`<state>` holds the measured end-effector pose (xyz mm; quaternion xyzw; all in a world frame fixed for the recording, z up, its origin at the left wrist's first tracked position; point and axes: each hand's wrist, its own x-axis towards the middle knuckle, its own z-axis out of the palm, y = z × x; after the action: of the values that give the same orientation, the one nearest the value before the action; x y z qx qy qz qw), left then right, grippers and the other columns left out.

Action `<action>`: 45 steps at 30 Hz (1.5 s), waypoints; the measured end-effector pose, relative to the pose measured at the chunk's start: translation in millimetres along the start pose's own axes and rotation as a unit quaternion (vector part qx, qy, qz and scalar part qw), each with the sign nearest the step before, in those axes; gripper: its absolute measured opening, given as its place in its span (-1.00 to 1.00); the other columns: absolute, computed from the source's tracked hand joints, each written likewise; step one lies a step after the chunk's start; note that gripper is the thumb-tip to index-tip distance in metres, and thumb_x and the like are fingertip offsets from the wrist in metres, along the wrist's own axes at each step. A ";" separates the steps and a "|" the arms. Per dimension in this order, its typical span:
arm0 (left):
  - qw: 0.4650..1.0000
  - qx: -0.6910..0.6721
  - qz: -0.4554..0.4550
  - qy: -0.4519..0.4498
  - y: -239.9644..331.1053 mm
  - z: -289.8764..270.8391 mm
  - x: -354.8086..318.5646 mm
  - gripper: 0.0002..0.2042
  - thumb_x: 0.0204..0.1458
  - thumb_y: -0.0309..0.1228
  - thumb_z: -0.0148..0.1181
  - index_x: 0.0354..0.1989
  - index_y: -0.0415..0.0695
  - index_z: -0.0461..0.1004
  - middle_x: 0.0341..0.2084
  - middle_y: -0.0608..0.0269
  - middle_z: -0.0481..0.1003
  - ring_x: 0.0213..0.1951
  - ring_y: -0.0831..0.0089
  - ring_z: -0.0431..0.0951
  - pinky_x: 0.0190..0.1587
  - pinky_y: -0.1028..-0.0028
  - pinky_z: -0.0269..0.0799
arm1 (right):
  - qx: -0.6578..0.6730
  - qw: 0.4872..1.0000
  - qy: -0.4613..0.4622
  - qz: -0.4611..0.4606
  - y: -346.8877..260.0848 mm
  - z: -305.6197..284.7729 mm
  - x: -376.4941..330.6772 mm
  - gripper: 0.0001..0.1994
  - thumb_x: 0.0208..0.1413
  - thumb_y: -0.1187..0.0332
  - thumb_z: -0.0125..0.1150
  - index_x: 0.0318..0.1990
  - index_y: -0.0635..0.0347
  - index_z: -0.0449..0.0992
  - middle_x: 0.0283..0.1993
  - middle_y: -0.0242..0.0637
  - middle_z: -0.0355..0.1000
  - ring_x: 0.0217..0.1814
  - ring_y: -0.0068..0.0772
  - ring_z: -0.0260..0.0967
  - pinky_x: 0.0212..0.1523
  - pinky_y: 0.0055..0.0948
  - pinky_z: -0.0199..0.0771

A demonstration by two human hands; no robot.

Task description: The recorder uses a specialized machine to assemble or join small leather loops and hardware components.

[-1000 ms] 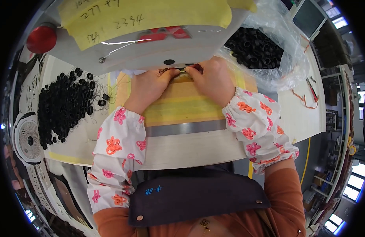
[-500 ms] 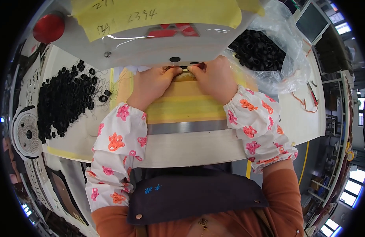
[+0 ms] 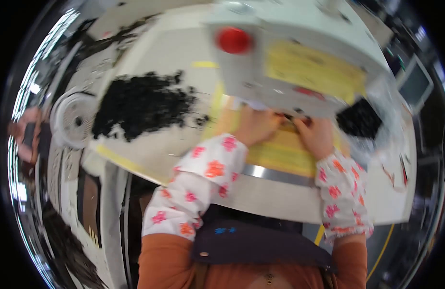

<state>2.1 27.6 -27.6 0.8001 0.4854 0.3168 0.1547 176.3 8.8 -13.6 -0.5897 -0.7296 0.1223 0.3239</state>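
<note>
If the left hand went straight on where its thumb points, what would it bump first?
Probably the right hand, close opposite it, though blur and unclear depth could hide something small between them.

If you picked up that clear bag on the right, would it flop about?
Probably floppy: the bag looks like thin, see-through plastic with uneven edges. Its load would likely shift, since the black pieces appear merely heaped. Some might spill, as they look uncovered.

Pile point(image 3: 140, 106) left of machine point(image 3: 304, 29); plastic bag point(image 3: 392, 132) right
</note>
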 end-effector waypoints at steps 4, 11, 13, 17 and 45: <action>0.998 -0.053 0.002 0.035 5.7 11.4 -7.1 -0.78 -0.22 -0.21 0.09 -0.46 -0.08 0.46 -0.50 0.13 0.47 -0.42 0.16 0.47 -0.36 0.28 0.36 | 0.042 0.999 -0.013 0.011 6.8 -11.0 -13.2 -0.85 -0.19 0.41 0.19 -0.52 0.35 0.45 -0.63 -0.17 0.38 -0.62 -0.31 0.35 -0.54 -0.41 0.31; 0.999 -0.010 -0.028 -0.029 37.3 -18.6 -46.2 -0.87 -0.08 -0.28 -0.01 -0.48 0.00 0.44 -0.68 0.16 0.42 -0.57 0.15 0.43 -0.51 0.23 0.29 | 0.149 0.989 -0.004 0.011 -2.7 -7.2 -17.5 -0.81 -0.11 0.41 0.21 -0.55 0.37 0.40 -0.64 -0.34 0.35 -0.62 -0.64 0.23 -0.59 -0.62 0.23; 0.995 -0.077 0.068 -0.022 39.8 -11.9 -48.3 -0.89 -0.09 -0.32 -0.01 -0.49 0.00 0.44 -0.70 0.13 0.39 -0.58 0.15 0.42 -0.53 0.24 0.27 | 0.168 0.985 -0.040 0.031 -9.2 -13.0 -18.1 -0.83 -0.11 0.42 0.20 -0.54 0.36 0.39 -0.64 -0.36 0.35 -0.63 -0.66 0.23 -0.60 -0.64 0.22; 0.990 -0.076 0.100 -0.059 36.8 -15.4 -42.1 -0.89 -0.10 -0.33 0.00 -0.48 0.00 0.45 -0.69 0.13 0.40 -0.58 0.15 0.42 -0.54 0.25 0.27 | 0.242 0.952 -0.138 0.130 -14.4 -26.2 -12.3 -0.90 -0.09 0.50 0.14 -0.47 0.33 0.35 -0.64 -0.42 0.31 -0.66 -0.72 0.21 -0.63 -0.72 0.20; 0.980 -0.194 0.018 -0.035 22.5 -15.1 -26.3 -0.77 -0.14 -0.31 0.13 -0.26 -0.01 0.48 -0.57 0.20 0.46 -0.52 0.28 0.47 -0.41 0.40 0.35 | 0.415 0.859 -0.251 0.164 -21.9 -32.1 -15.2 -0.90 0.03 0.45 0.00 -0.43 0.32 0.37 -0.56 -0.32 0.40 -0.63 -0.65 0.28 -0.62 -0.70 0.24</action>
<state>-1.2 -7.1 -13.2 0.7744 0.3945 0.3789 0.3180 180.4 -18.0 18.1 -0.4611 -0.5601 0.6095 0.3197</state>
